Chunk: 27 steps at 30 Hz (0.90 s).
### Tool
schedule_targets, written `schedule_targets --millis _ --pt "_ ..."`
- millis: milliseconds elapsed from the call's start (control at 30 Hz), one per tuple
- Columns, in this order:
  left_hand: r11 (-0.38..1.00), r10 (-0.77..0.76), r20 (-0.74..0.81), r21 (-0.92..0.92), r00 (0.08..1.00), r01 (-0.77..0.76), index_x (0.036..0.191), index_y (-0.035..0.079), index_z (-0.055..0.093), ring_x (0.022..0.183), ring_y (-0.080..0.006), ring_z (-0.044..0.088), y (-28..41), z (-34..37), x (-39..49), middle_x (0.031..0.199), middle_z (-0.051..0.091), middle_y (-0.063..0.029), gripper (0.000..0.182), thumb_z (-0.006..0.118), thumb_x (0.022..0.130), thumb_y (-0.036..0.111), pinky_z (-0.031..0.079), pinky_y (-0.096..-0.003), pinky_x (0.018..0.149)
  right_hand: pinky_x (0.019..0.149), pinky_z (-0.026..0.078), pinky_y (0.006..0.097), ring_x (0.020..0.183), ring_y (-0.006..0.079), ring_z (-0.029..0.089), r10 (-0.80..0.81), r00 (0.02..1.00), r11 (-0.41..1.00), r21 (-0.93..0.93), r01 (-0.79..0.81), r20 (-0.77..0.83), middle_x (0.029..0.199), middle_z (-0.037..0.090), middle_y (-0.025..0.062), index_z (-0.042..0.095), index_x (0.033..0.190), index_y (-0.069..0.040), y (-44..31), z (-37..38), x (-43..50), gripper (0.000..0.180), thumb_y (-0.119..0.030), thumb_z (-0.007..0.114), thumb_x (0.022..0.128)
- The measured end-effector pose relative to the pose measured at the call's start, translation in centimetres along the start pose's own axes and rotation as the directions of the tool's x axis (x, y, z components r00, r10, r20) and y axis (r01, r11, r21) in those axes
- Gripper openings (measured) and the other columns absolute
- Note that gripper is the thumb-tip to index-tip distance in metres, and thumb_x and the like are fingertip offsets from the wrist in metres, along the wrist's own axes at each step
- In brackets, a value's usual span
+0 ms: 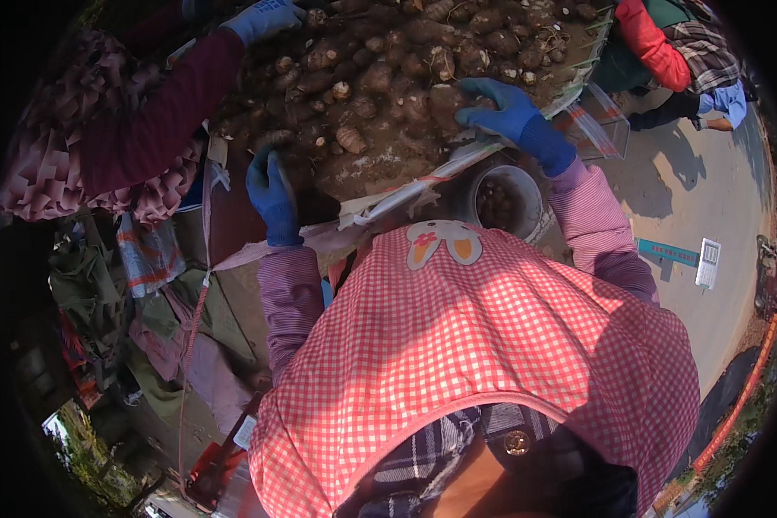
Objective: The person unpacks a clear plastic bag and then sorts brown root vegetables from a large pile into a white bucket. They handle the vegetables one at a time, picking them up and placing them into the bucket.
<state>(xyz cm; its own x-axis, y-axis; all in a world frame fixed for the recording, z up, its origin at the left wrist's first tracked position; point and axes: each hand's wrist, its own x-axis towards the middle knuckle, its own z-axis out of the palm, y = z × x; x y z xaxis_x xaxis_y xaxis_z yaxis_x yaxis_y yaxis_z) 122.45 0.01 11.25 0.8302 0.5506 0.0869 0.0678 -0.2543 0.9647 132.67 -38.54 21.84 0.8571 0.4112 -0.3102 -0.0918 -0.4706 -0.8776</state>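
Observation:
Brown taro corms (375, 78) lie heaped with soil on a raised surface in front of me. At the near left edge of the heap is my left hand (272, 194) in a blue glove, fingers bent upward; whether it grips a corm is hidden. My right hand (508, 116), gloved in blue too, is at the right side with thumb and forefinger spread beside a large corm; its lower fingers are partly hidden. Below the near edge, between my arms, stands a white plastic bucket (534, 207) with small corms inside.
At the upper left, a co-worker's blue-gloved hand (265, 22) reaches to the heap. Other people stand at the upper right. A clear plastic crate (599, 123) is by the heap's right edge. Sacks (207, 311) and a rope (194, 330) are at the left; a scale (708, 262) is at the right.

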Motion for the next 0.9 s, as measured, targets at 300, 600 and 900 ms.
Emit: schedule_targets --millis 300,600,900 --pt "0.74 0.28 0.478 -0.66 0.833 0.131 0.147 0.005 0.043 0.122 -0.0179 0.054 11.8 7.0 -0.7 0.139 0.05 -0.0112 0.065 0.073 0.089 0.008 0.048 -0.0335 0.102 0.065 0.056 0.0229 0.088 0.0182 0.07 -0.211 0.943 0.695 0.718 -0.041 0.258 0.118 0.064 0.0149 0.042 0.147 -0.008 -3.0 6.3 0.5 0.052 -0.022 0.057 0.1" --pt "0.894 0.439 0.59 -0.364 0.678 -0.263 0.13 0.001 0.055 0.117 -0.0184 0.058 11.8 4.5 0.6 0.129 0.059 -0.0109 0.057 0.081 0.082 0.016 0.048 -0.0328 0.099 0.05 0.043 0.0229 0.06 0.0112 0.058 0.017 0.858 0.775 0.535 -0.336 0.514 0.08 0.069 0.0125 0.063 0.113 0.013 -2.1 6.7 0.5 0.036 -0.006 0.073 0.084" --pt "0.96 0.239 0.595 -0.264 0.767 -0.094 0.104 0.001 0.065 0.082 -0.0114 0.064 12.0 5.8 1.6 0.092 0.068 -0.0089 0.02 0.072 0.092 0.015 0.05 -0.024 0.072 0.051 0.044 0.0242 0.056 0.0094 0.055 0.122 0.97 0.961 0.22 -0.169 0.211 0.073 0.063 0.006 0.049 0.134 0.012 -6.4 8.4 -0.2 0.065 -0.01 0.077 0.08"
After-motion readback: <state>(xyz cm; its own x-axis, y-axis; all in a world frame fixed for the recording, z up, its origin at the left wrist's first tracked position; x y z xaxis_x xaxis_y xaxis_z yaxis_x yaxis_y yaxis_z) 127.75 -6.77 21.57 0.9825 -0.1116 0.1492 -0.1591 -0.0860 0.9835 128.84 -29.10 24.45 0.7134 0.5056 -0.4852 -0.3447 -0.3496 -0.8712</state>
